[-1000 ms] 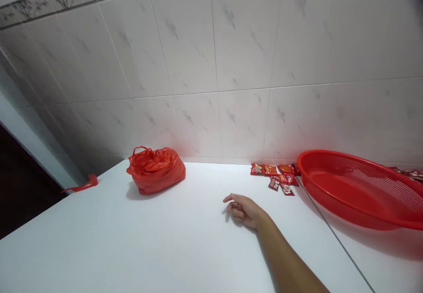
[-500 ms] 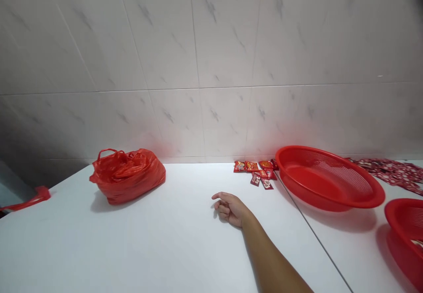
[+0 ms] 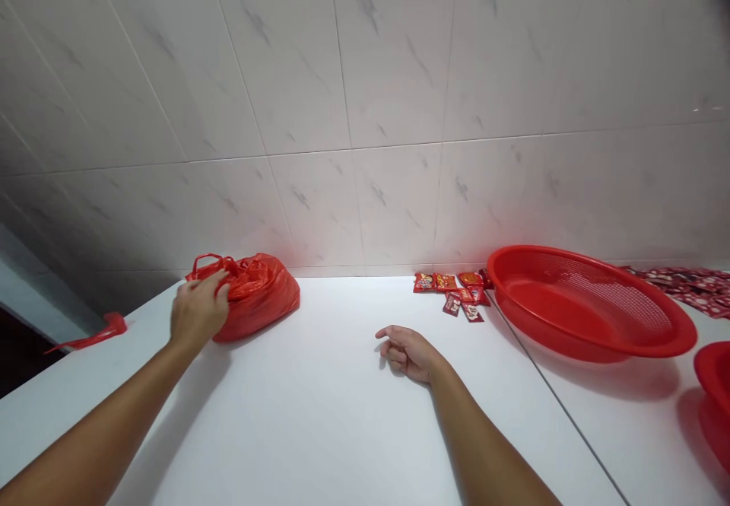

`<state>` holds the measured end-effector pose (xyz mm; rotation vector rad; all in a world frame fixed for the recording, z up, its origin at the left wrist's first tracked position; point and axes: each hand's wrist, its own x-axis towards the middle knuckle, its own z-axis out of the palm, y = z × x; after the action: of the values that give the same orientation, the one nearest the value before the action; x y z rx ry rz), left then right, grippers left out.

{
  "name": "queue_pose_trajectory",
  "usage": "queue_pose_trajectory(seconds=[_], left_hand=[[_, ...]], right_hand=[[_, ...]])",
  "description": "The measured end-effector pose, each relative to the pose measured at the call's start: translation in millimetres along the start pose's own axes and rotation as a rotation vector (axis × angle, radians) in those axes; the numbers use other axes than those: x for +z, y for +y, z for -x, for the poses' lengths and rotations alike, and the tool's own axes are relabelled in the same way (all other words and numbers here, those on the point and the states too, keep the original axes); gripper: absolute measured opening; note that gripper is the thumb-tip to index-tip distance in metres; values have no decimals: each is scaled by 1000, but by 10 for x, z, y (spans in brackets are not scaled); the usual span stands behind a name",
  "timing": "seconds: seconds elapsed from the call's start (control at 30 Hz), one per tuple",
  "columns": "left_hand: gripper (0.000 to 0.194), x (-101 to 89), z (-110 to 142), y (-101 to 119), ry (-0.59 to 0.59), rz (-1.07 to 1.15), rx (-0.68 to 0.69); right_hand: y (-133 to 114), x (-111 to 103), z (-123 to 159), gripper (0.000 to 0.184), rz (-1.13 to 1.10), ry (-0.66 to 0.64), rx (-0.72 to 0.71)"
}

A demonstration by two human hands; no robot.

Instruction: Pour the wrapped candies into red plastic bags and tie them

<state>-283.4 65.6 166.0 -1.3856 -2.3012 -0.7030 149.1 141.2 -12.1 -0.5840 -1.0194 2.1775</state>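
Wall (image 3: 399,72): pale tile with grey flecks, standing behind all items listed.

Surface (image 3: 319,415): white, spanning the foreground.

Large red basket (image 3: 553,312): oval, perforated along the far side, at the right. A second basket (image 3: 712,384) is cut off by the right edge of view.

Red plastic bag (image 3: 262,300): on the surface at left, near the wall. Risk noted: an uneven tug on the loop handle or one side of the mouth could tip the bag and spill whatever it holds; thin film could also tear under a heavy or sharp-edged load. Contents not verified. Appearance: glossy, thin, bunched and creased at the top, full and rounded below, slumped toward the right, one loop standing up at the rear left.

Hands: left hand (image 3: 199,308) at the bag's near left side, fingers bent over the mouth; whether they pinch the film cannot be told. Right hand (image 3: 407,354) well apart, index finger extended, remaining fingers loosely curled, holding nothing; the bag's right side is therefore unsteadied.

Red strip (image 3: 114,326): at the surface's left edge.

Small red packets (image 3: 466,294): loosely grouped just beside the large basket; a bump from the basket could scatter them
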Motion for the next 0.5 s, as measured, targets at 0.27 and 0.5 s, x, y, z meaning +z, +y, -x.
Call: queue_pose_trajectory(seconds=[0.27,0.5], left_hand=[[67,211,-730,431,-266,6,-154],[53,-166,-948,631,17,53,-257]], right_hand=[[-1,-10,1,38,28,-9,13],[-14,-11,-14,37,29,-18,27]])
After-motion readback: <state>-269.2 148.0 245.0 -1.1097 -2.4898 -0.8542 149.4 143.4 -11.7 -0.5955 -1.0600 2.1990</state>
